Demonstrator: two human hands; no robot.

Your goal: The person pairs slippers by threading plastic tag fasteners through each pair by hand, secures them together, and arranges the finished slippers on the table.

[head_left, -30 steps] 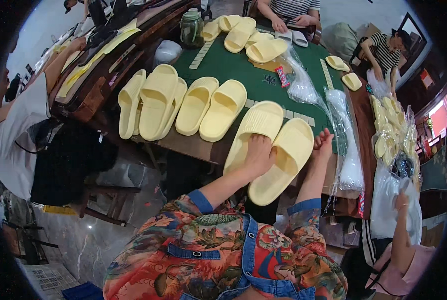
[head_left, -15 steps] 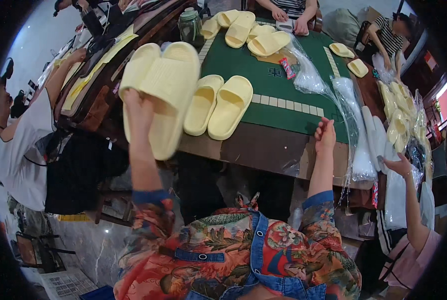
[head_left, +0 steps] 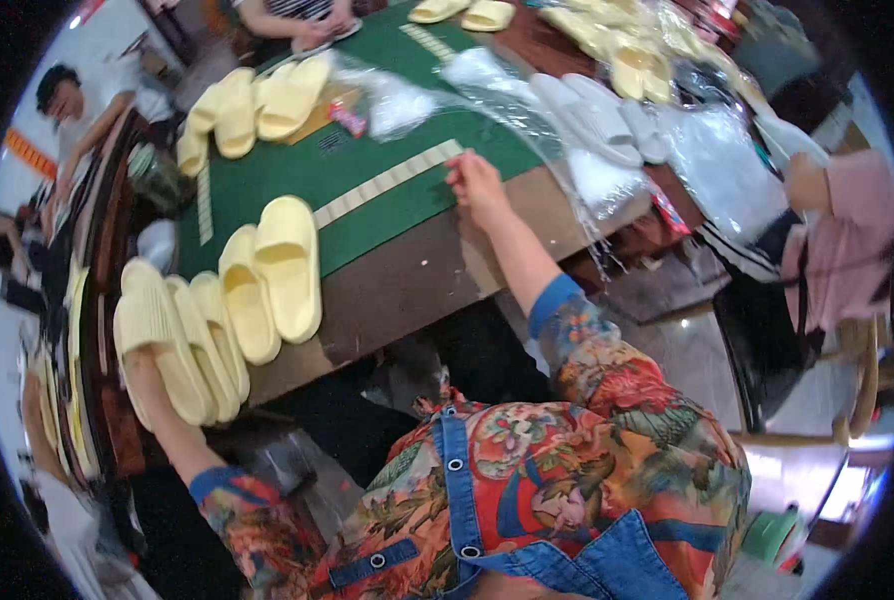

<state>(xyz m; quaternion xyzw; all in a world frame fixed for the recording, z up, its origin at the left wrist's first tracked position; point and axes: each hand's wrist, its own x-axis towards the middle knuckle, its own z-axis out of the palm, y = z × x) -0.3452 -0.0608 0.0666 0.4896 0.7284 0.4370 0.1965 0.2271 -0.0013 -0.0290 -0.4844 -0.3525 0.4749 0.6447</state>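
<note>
Seemingly light and springy, the pale yellow foam slide slippers (head_left: 162,340) sit pinched in the left hand (head_left: 145,375) at their near ends, while the right hand (head_left: 475,180) nips thin, slippery clear plastic film (head_left: 527,120) far right.

Green-topped brown table (head_left: 397,290), grey tiled floor (head_left: 687,350), wooden chair (head_left: 857,390) alongside.

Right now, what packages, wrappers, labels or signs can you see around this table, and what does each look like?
Clear plastic bag: thin, crinkled, see-through, lying on the green mat beyond the right hand.
Heap of clear plastic bags: glossy, at the table's right end.
Small red packet: oblong, red and pale, on the green mat near the stacked yellow slippers.
Orange strip sign: long, narrow, on the white wall at far left; too small to make out.
</note>
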